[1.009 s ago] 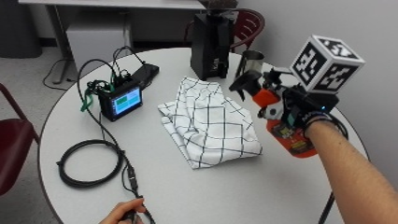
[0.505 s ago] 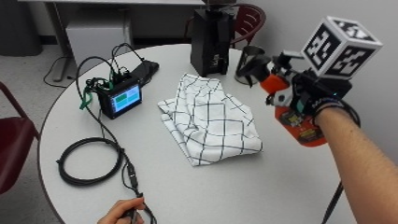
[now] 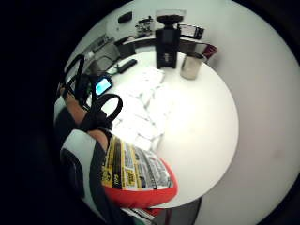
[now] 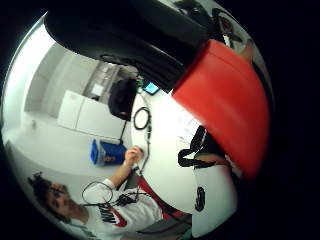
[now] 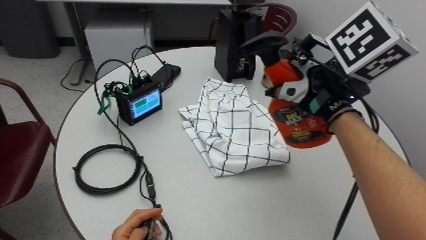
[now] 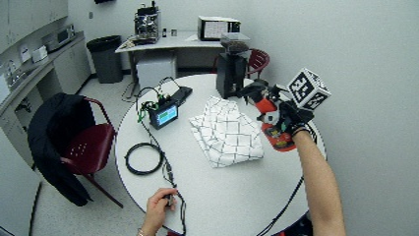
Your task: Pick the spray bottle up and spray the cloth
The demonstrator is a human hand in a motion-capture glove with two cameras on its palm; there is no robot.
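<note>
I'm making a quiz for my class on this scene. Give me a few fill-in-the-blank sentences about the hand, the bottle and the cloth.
1. The gloved right hand grips an orange spray bottle with a ____ nozzle head.
2. The bottle is held ____ the table, not standing on it.
3. The checked cloth lies on the table between the bottle and the small ____.

Missing words: black; above; screen

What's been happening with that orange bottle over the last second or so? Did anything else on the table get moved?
The gloved right hand already held the spray bottle a second ago and keeps its grip. It has raised the bottle higher off the table, nozzle pointing out over the checked cloth. The cloth, the small screen device, the coiled cable and the black grinder lie where they were. The bare hand stays at the table's near edge.
</note>
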